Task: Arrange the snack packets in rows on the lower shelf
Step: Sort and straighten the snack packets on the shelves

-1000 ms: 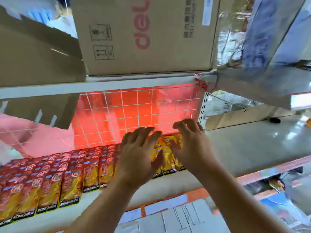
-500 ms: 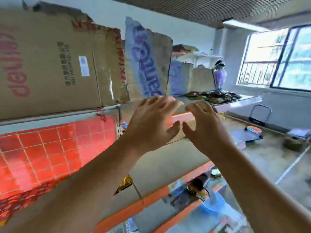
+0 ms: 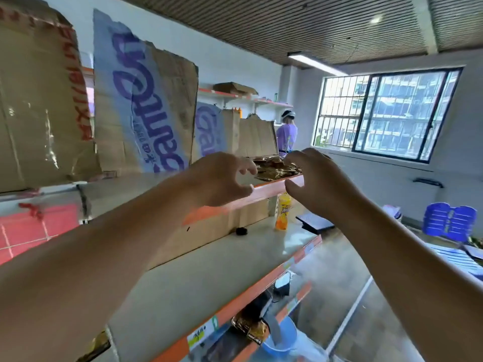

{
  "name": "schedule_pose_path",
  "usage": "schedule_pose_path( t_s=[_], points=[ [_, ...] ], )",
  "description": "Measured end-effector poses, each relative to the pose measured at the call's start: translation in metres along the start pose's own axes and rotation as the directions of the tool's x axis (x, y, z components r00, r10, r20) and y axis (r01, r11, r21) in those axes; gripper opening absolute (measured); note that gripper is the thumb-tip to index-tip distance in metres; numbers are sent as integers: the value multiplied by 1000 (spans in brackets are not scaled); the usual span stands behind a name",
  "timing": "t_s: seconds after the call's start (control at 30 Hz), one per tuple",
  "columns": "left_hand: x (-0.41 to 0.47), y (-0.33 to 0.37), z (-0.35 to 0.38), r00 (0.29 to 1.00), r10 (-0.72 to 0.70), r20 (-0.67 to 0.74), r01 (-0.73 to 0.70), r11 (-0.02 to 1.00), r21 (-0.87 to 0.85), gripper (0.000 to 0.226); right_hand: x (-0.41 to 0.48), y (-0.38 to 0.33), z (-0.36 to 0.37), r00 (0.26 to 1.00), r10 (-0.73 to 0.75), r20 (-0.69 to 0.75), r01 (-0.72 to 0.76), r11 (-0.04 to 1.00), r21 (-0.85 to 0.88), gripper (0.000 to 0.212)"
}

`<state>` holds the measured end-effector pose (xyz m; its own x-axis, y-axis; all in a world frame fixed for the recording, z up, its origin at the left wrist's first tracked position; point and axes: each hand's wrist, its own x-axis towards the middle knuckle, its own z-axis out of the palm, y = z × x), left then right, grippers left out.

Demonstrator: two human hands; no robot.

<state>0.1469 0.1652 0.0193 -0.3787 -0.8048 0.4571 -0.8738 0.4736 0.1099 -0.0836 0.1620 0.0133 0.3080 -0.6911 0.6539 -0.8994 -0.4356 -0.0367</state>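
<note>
Since half a second ago our left grip (image 3: 222, 180) and right grip (image 3: 320, 184) have curled their fingers and closed in on the heap of snack packets (image 3: 277, 170), which lies at the orange front edge of the upper shelf (image 3: 271, 189). Beneath, the grey lower shelf (image 3: 209, 270) runs open-fronted to an orange bottle (image 3: 282, 212). A barred window (image 3: 386, 113) lights the room. Both grips flank the heap, loosely curled, holding nothing.

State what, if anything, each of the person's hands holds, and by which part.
Nothing is held. The left hand and right hand are empty, fingers loosely curled, poised by the pile of snack packets.
</note>
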Motion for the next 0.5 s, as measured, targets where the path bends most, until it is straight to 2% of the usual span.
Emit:
schedule_pose_path(
  t_s=[0.1,0.2,0.33,0.5],
  points=[
    [35,-18,0,998,-24,66,25,1000,-18,36,27,21,15,999,-33,41,32,999,22,41],
    [70,-37,1,994,-78,73,81,996,-40,28,60,42,32,994,-55,90,52,998,35,40],
    [111,-59,12,987,-106,123,111,993,-32,25,101,69,57,984,-50,171,39,997,66,42],
    [153,-75,25,973,-155,170,157,988,4,22,141,90,83,968,-18,250,1,998,66,34]
  ],
)
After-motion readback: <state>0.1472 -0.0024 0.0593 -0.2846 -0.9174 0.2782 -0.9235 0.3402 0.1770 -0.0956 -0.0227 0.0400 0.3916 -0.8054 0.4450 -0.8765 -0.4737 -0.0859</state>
